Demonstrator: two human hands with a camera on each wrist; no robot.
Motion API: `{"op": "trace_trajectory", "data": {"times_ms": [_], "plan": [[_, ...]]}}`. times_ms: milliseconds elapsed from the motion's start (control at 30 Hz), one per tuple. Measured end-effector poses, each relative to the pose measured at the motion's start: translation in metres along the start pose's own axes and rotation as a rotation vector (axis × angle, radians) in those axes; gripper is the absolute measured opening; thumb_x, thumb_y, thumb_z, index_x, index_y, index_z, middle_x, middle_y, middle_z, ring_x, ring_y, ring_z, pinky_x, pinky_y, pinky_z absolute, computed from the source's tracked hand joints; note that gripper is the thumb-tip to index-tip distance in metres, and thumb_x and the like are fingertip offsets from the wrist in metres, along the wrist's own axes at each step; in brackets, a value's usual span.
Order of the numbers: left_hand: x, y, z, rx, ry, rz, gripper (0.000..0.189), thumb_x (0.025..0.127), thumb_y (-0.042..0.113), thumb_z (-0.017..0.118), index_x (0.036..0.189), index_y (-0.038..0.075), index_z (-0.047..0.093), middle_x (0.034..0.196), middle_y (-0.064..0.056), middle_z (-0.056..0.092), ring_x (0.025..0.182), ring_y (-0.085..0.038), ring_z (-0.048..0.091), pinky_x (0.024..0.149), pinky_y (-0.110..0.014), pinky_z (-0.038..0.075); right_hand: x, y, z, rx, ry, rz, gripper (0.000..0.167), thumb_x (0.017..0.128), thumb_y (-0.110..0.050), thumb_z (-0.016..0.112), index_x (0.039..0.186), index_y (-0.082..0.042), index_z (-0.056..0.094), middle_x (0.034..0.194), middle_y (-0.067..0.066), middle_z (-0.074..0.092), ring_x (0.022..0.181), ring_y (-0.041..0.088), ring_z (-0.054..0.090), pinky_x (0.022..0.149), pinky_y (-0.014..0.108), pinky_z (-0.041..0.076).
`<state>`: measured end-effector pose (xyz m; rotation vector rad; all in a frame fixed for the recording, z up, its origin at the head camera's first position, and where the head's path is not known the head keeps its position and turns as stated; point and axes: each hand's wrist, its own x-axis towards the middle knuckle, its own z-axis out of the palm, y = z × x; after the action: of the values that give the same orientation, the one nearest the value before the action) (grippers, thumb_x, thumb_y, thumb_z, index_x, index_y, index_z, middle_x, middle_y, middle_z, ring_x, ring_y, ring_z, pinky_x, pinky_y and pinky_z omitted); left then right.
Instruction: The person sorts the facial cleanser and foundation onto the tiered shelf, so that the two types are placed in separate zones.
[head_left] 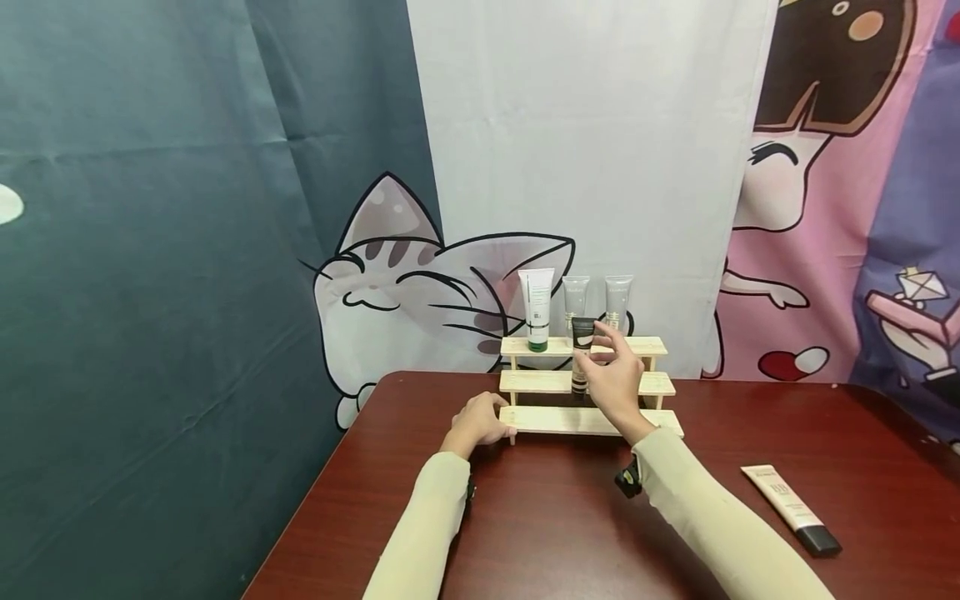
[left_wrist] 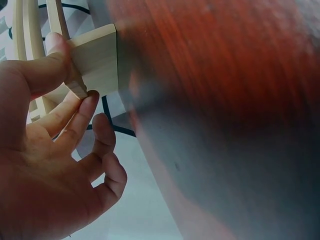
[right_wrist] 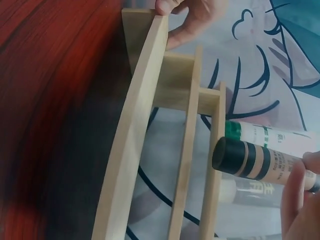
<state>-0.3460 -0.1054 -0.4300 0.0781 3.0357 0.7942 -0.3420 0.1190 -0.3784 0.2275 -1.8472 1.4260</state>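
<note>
My right hand [head_left: 615, 382] pinches a small squeeze tube [right_wrist: 257, 161], black and beige with stripes, between thumb and fingers. The tube is upright in front of the upper tiers of a three-tier wooden display rack [head_left: 558, 421], its capped end pointing down. At the rack's left end, my left hand [head_left: 480, 419] grips the lowest board's edge, thumb on one side and fingertips on the other. On the top tier stand a white tube with a green cap [head_left: 537, 304] and two translucent grey tubes [head_left: 576, 290], partly behind the right hand's tube.
A beige BB cream tube [head_left: 782, 498] with a black cap lies on the dark red wooden table [head_left: 555, 517], right of the right forearm. Behind the table hangs a cartoon-printed curtain [head_left: 600, 150]. Dark straps circle both wrists.
</note>
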Motion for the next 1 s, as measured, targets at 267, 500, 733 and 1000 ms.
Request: {"op": "trace_trajectory", "data": {"times_ms": [267, 500, 733, 1000], "plan": [[0.001, -0.001, 0.003, -0.001, 0.007, 0.001, 0.052, 0.077, 0.035, 0.085, 0.123, 0.022, 0.067, 0.127, -0.004, 0.062, 0.114, -0.029, 0.058, 0.089, -0.053, 0.043, 0.004, 0.008, 0.019, 0.052, 0.033, -0.051, 0.053, 0.08, -0.004, 0.082, 0.13, -0.013, 0.065, 0.107, 0.016, 0.069, 0.079, 0.032, 0.07, 0.06, 0.012, 0.049], [0.001, -0.002, 0.002, -0.005, 0.009, 0.006, 0.053, 0.078, 0.036, 0.085, 0.125, 0.022, 0.066, 0.13, -0.004, 0.061, 0.118, -0.03, 0.057, 0.091, -0.055, 0.042, 0.005, 0.011, 0.03, 0.067, 0.038, -0.026, 0.054, 0.079, -0.004, 0.082, 0.13, -0.013, 0.065, 0.107, 0.015, 0.069, 0.079, 0.031, 0.069, 0.06, 0.012, 0.048], [0.001, -0.003, 0.001, -0.006, 0.015, 0.009, 0.052, 0.078, 0.037, 0.085, 0.123, 0.022, 0.066, 0.128, -0.004, 0.062, 0.117, -0.029, 0.057, 0.091, -0.055, 0.042, 0.006, 0.014, 0.04, 0.084, 0.027, -0.016, 0.054, 0.079, -0.003, 0.082, 0.129, -0.012, 0.065, 0.106, 0.015, 0.068, 0.08, 0.03, 0.069, 0.062, 0.015, 0.051], [0.0, -0.001, -0.001, -0.004, -0.001, -0.002, 0.052, 0.078, 0.037, 0.084, 0.125, 0.023, 0.066, 0.132, -0.005, 0.06, 0.118, -0.029, 0.057, 0.091, -0.055, 0.042, 0.008, 0.016, 0.047, 0.086, 0.039, -0.01, 0.055, 0.079, -0.002, 0.082, 0.129, -0.011, 0.064, 0.105, 0.016, 0.068, 0.082, 0.031, 0.069, 0.062, 0.014, 0.05]]}}
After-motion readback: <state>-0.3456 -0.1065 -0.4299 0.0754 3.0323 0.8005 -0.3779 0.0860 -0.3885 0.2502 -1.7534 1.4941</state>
